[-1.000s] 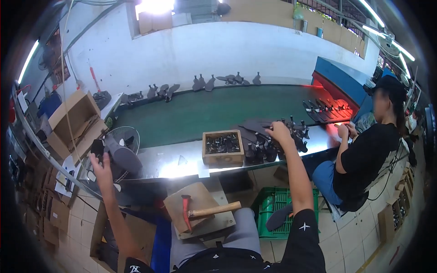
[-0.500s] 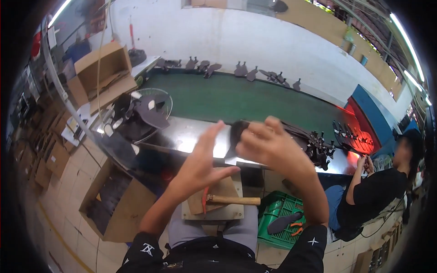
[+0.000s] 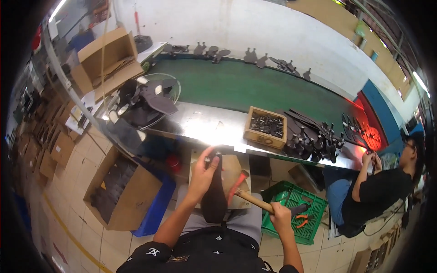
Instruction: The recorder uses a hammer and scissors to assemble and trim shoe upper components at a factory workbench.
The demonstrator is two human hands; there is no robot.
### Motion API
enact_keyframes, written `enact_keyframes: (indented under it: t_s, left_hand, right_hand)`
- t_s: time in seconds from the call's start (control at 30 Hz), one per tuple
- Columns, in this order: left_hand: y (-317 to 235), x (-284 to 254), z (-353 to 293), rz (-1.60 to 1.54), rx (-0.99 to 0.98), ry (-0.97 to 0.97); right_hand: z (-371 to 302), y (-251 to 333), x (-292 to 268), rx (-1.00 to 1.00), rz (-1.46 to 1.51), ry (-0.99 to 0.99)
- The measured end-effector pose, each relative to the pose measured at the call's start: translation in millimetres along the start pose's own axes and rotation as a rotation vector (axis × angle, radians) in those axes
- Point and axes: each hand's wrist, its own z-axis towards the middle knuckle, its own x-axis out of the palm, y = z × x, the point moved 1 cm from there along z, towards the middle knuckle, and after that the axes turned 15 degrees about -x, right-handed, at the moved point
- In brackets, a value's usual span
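Observation:
My left hand (image 3: 200,175) grips the narrow upper end of a dark shoe insole (image 3: 214,202), held upright above my lap. A small dark knob shows at its top, partly covered by my fingers. My right hand (image 3: 281,217) is closed round the end of a hammer (image 3: 257,200) with a wooden handle. The hammer's red head (image 3: 236,182) is over a tan board (image 3: 232,164), just right of the insole. Beneath the board is a pale plate (image 3: 196,159) at my knees.
A wooden box (image 3: 264,139) of small metal parts stands on the metal ledge (image 3: 195,123), beside piled dark pieces (image 3: 316,145). Beyond runs a green belt (image 3: 236,84). A green crate (image 3: 318,223) with orange-handled pliers (image 3: 302,221) is right; a cardboard box (image 3: 132,200) is left. A co-worker (image 3: 378,191) sits at right.
My right hand has come down from the ledge and taken up the hammer, which lay on the board. My left hand, open before, now holds the insole. The wooden box is no longer hidden.

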Motion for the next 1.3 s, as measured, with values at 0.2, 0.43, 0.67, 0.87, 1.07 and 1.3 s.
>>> enact_keyframes:
  t_s: [0.2, 0.43, 0.67, 0.87, 1.07, 1.3]
  left_hand:
    - [16, -10, 52, 1.152, 0.267, -0.399]
    - [-23, 104, 232, 1.309, 0.74, -0.063]
    - [11, 152, 296, 1.75, 0.719, 0.037]
    - [7, 164, 281, 1.521, 0.505, 0.04]
    - [6, 146, 283, 1.345, 0.638, -0.008]
    - [-59, 121, 145, 0.841, 0.756, 0.069]
  right_hand:
    - [-143, 56, 20, 0.796, 0.572, -0.313]
    - [-131, 74, 24, 0.962, 1.416, -0.477]
    - [-109, 63, 38, 1.1, 1.315, -0.619]
    - [-100, 47, 21, 1.061, 1.383, -0.642]
    - [-82, 31, 15, 0.997, 1.086, -0.543]
    - [-14, 29, -51, 0.68, 1.312, -0.698]
